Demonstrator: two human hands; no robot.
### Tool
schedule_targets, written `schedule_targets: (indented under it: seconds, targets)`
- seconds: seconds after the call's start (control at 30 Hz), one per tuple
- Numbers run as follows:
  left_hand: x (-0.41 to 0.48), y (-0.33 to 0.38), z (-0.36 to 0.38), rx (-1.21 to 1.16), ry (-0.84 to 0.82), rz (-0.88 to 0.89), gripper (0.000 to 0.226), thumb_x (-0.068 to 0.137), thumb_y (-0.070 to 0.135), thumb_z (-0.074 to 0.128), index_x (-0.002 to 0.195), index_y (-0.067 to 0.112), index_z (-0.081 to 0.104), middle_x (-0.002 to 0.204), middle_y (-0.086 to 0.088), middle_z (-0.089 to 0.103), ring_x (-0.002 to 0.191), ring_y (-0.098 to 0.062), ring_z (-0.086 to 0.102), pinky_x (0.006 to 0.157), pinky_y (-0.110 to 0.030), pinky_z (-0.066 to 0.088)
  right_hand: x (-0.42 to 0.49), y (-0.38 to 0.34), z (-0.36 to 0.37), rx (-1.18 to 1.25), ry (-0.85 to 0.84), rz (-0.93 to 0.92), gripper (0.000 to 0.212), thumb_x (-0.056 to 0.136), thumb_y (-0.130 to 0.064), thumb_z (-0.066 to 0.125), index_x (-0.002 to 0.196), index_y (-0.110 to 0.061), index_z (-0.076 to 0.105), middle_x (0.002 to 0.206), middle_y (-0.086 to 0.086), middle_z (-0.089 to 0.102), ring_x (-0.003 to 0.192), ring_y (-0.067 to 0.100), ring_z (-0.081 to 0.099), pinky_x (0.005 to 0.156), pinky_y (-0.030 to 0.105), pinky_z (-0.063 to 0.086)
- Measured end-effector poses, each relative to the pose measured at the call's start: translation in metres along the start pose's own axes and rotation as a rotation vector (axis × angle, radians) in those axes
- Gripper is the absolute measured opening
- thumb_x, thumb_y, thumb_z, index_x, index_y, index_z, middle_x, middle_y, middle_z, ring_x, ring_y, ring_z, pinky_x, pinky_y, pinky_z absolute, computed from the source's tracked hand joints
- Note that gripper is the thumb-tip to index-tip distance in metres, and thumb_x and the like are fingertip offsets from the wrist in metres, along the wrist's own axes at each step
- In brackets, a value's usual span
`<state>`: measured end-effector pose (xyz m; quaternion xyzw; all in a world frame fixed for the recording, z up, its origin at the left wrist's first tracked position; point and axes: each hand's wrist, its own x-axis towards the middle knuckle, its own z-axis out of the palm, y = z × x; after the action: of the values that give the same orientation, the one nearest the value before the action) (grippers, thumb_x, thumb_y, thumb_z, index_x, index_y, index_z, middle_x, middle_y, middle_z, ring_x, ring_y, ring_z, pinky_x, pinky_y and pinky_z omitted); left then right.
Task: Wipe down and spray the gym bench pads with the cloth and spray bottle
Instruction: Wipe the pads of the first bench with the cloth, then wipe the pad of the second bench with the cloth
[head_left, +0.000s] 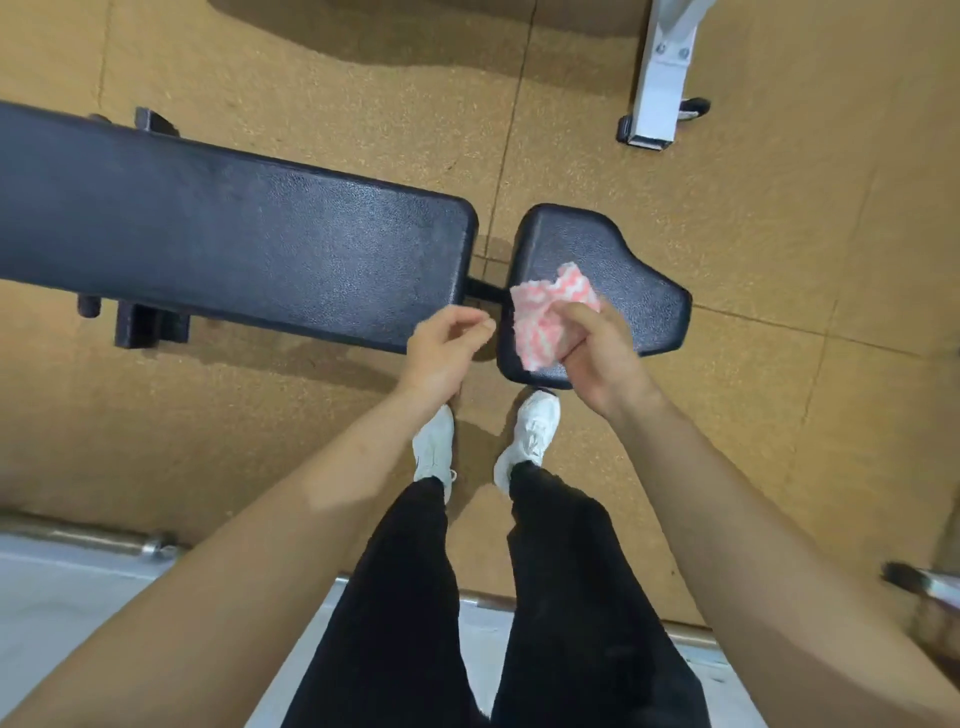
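Pink-and-white cloth (550, 317) is sitting bunched in the right hand (597, 358), whose fingers are curling round it over the small black seat pad (623, 280) at centre right of the frame. Just beside it, the left hand (447, 348) is hovering with fingers loosely curled, holding nothing, above the end of the long black back pad (234, 234) reaching to the left edge. White shoes (530, 431) are standing on the tan floor (753, 218) below.

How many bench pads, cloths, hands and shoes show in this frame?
Bench pads: 2 (long pad, seat pad)
Cloths: 1 (pink-and-white cloth)
Hands: 2 (left hand, empty; right hand, gripping the cloth)
Shoes: 2 (left shoe, right shoe)
Total: 7
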<state>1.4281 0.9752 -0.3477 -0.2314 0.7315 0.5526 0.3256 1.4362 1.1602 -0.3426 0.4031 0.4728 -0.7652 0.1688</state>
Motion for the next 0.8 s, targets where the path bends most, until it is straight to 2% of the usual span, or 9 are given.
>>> schedule_targets:
  seconds: [0.07, 0.17, 0.27, 0.37, 0.43, 0.5, 0.6, 0.7, 0.8]
  targets:
    - [-0.030, 0.023, 0.020, 0.042, -0.134, 0.109, 0.028, 0.093, 0.023, 0.071, 0.120, 0.015, 0.069, 0.110, 0.004, 0.071, 0.102, -0.004, 0.065, 0.092, -0.019, 0.050, -0.029, -0.008, -0.019, 0.013, -0.021, 0.021, 0.026, 0.097, -0.009, 0.058, 0.122, -0.004, 0.062, 0.103, 0.011, 0.074, 0.093, 0.022, 0.071, 0.076, 0.035, 0.058]
    - [-0.062, 0.051, 0.058, 0.066, -0.276, 0.160, 0.036, 0.094, 0.022, 0.069, 0.129, 0.014, 0.063, 0.120, 0.001, 0.069, 0.111, -0.006, 0.063, 0.094, -0.018, 0.049, -0.055, -0.027, -0.051, 0.091, -0.028, 0.038, 0.053, 0.095, -0.024, 0.061, 0.137, 0.008, 0.054, 0.133, 0.030, 0.062, 0.115, 0.035, 0.063, 0.099, 0.050, 0.052]
    - [-0.080, 0.079, 0.102, 0.104, -0.279, 0.169, 0.035, 0.093, 0.025, 0.071, 0.126, 0.014, 0.064, 0.113, -0.001, 0.069, 0.106, -0.013, 0.065, 0.089, -0.024, 0.050, -0.072, -0.056, -0.084, 0.145, -0.041, 0.022, 0.065, 0.092, -0.025, 0.063, 0.143, 0.011, 0.045, 0.139, 0.032, 0.056, 0.121, 0.039, 0.060, 0.109, 0.052, 0.045]
    - [-0.097, 0.112, 0.153, 0.131, -0.256, 0.205, 0.025, 0.091, 0.020, 0.074, 0.114, 0.011, 0.069, 0.096, -0.016, 0.069, 0.089, -0.018, 0.064, 0.080, -0.029, 0.050, -0.086, -0.091, -0.124, 0.163, -0.055, 0.005, 0.061, 0.093, -0.019, 0.065, 0.142, 0.011, 0.045, 0.136, 0.025, 0.062, 0.122, 0.037, 0.062, 0.103, 0.045, 0.050]
    - [-0.107, 0.135, 0.188, 0.171, -0.253, 0.214, 0.017, 0.090, 0.019, 0.074, 0.103, 0.009, 0.072, 0.093, -0.017, 0.070, 0.083, -0.015, 0.062, 0.075, -0.028, 0.047, -0.091, -0.116, -0.156, 0.142, -0.009, -0.006, 0.057, 0.092, -0.015, 0.068, 0.136, 0.014, 0.048, 0.126, 0.025, 0.065, 0.111, 0.036, 0.063, 0.093, 0.041, 0.052]
    - [-0.113, 0.156, 0.224, 0.200, -0.218, 0.200, 0.011, 0.090, 0.021, 0.072, 0.095, 0.011, 0.070, 0.091, -0.014, 0.070, 0.080, -0.015, 0.062, 0.072, -0.030, 0.047, -0.094, -0.143, -0.192, 0.133, 0.046, -0.032, 0.041, 0.094, -0.010, 0.066, 0.127, 0.012, 0.056, 0.111, 0.021, 0.068, 0.098, 0.030, 0.066, 0.084, 0.037, 0.053]
    - [-0.125, 0.180, 0.275, 0.139, -0.111, 0.193, 0.007, 0.087, 0.015, 0.069, 0.087, 0.010, 0.063, 0.081, -0.008, 0.063, 0.074, -0.017, 0.057, 0.069, -0.031, 0.045, -0.099, -0.190, -0.248, 0.054, 0.119, -0.076, 0.009, 0.096, -0.005, 0.064, 0.104, -0.008, 0.065, 0.090, 0.006, 0.071, 0.077, 0.015, 0.069, 0.072, 0.028, 0.055]
    - [-0.139, 0.205, 0.322, 0.098, -0.013, 0.234, 0.011, 0.095, 0.010, 0.063, 0.102, 0.005, 0.057, 0.083, -0.009, 0.064, 0.068, -0.010, 0.056, 0.061, -0.023, 0.045, -0.097, -0.233, -0.299, -0.014, 0.200, -0.128, 0.018, 0.095, -0.002, 0.067, 0.094, -0.018, 0.058, 0.089, 0.001, 0.065, 0.074, 0.012, 0.064, 0.065, 0.027, 0.053]
    - [-0.143, 0.227, 0.359, 0.055, 0.041, 0.250, 0.019, 0.099, 0.016, 0.061, 0.114, 0.015, 0.050, 0.095, -0.007, 0.067, 0.072, -0.010, 0.067, 0.061, -0.026, 0.057, -0.095, -0.270, -0.337, -0.102, 0.217, -0.213, 0.033, 0.092, 0.003, 0.067, 0.108, -0.025, 0.058, 0.102, 0.006, 0.059, 0.076, 0.016, 0.061, 0.058, 0.025, 0.052]
